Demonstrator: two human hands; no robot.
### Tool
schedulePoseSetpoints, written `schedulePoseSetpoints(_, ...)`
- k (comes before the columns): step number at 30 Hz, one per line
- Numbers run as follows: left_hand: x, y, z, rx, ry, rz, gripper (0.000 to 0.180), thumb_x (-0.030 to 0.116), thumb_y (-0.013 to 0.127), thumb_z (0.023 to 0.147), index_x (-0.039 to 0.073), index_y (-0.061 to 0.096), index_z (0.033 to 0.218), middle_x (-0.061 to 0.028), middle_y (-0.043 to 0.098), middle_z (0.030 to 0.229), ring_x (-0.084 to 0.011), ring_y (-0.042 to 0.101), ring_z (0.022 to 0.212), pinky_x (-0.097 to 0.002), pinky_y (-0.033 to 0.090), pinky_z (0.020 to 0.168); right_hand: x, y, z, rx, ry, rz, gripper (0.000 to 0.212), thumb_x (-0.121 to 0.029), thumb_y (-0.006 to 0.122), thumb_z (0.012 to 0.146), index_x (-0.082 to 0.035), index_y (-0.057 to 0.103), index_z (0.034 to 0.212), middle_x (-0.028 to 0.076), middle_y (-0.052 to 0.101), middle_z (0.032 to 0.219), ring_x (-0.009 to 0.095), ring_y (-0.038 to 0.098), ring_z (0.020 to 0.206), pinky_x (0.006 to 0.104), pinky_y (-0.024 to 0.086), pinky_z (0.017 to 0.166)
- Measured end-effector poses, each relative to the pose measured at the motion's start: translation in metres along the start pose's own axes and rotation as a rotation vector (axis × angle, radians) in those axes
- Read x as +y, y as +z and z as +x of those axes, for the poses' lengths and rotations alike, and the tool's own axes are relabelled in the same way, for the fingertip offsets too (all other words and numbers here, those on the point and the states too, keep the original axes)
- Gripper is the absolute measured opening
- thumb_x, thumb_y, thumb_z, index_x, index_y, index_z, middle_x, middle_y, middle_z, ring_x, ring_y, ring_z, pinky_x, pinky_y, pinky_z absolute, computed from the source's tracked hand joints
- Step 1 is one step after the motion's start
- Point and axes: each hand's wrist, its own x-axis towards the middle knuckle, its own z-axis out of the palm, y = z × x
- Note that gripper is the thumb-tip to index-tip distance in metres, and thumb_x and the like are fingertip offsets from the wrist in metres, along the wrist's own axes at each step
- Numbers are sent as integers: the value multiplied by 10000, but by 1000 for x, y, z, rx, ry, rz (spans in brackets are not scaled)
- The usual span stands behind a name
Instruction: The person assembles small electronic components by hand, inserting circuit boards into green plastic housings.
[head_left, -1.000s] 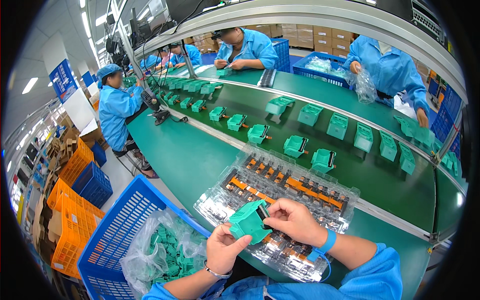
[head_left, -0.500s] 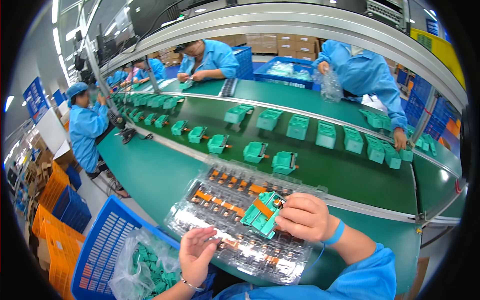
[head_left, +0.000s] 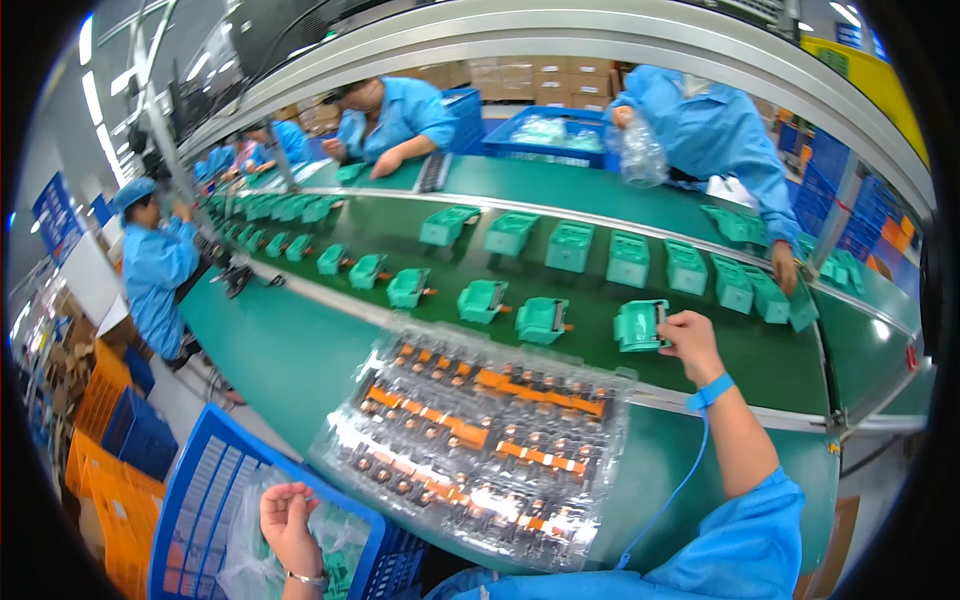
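Note:
My right hand (head_left: 690,345) grips a green plastic housing (head_left: 637,326) by its right edge, over the dark green conveyor belt (head_left: 400,240). A blue band with a thin cord circles that wrist. Over the blue basket (head_left: 205,470), my left hand (head_left: 290,522) hovers with fingers loosely bent and nothing visible in it. Green plastic parts (head_left: 343,560) lie in a clear bag inside the basket. Between my arms, a clear plastic tray (head_left: 490,425) on the bench holds rows of small dark parts with orange flat strips.
Two rows of green housings (head_left: 570,246) stand along the belt, bounded by a metal rail (head_left: 740,408). Across it, a co-worker's hand (head_left: 784,268) touches housings at the far right. Another person (head_left: 385,125) works further left. Orange crates (head_left: 110,490) stand at the left.
My right hand has carried the green housing from above the tray outward and right, over the belt. My left hand has moved left from the tray's edge to above the basket.

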Motion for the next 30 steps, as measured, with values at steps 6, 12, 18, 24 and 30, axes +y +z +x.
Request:
schedulePoseSetpoints(6,-43,-104,-1,39,-293,298,181,53,600,830,13,560,1001,-106,633,948,-188,625,841,-305,531,689,31,-22,31,-90,167,63,106,-131,638,764,-45,589,802,18,531,705,118,540,609,272,521,519)
schedulePoseSetpoints(12,-118,-237,-32,-149,-753,783,338,171,636,830,16,557,1119,-98,637,1007,-179,624,869,-316,546,695,53,-18,55,-207,236,-136,200,-241,643,815,-62,585,885,9,549,742,110,524,591,261,489,488)
schedulePoseSetpoints(18,-160,-263,-13,-338,-521,1214,416,160,624,783,30,549,1171,-143,627,1090,-257,622,968,-354,490,857,4,-4,37,-33,-49,-450,282,-322,596,857,-120,582,1053,-42,555,893,74,490,736,228,416,554)
schedulePoseSetpoints(24,-202,-257,53,-171,-134,1002,401,122,586,772,62,551,1167,-170,619,1053,-324,596,978,-396,469,874,-64,21,-25,-124,-209,-375,191,-254,573,878,-122,583,1016,-53,551,884,50,494,755,198,402,582)
schedulePoseSetpoints(30,-240,-239,123,143,-307,1126,573,89,592,735,22,431,1281,-240,417,1324,-393,386,1232,-417,326,1037,-98,45,-96,-252,-256,-375,133,-157,577,858,-64,576,953,-13,556,866,55,522,701,193,430,546)
